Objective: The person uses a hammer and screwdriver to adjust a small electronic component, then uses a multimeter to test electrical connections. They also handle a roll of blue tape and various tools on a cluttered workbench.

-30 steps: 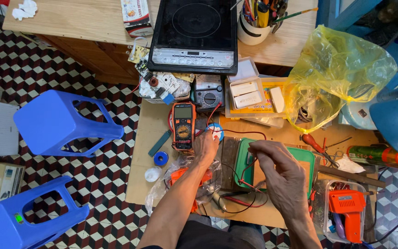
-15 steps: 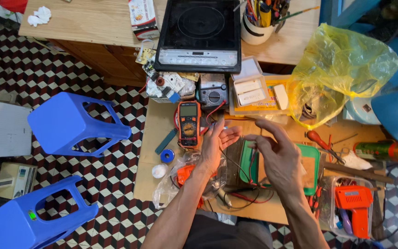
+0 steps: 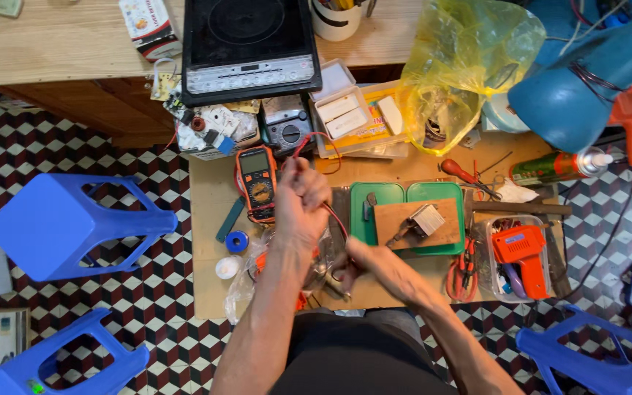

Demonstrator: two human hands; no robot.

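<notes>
Nearest, the right hand (image 3: 360, 265) is seen low on the small wooden table (image 3: 210, 212), fingers curled around something small that cannot be made out. Just beyond, the left hand (image 3: 303, 197) is closed into a fist on one red test lead (image 3: 336, 218), beside one orange multimeter (image 3: 257, 183). One green tray (image 3: 385, 194) carrying one wooden block (image 3: 404, 223) is placed to the right. Three blue stools are counted. Farthest, one induction cooker (image 3: 246, 40) is set.
</notes>
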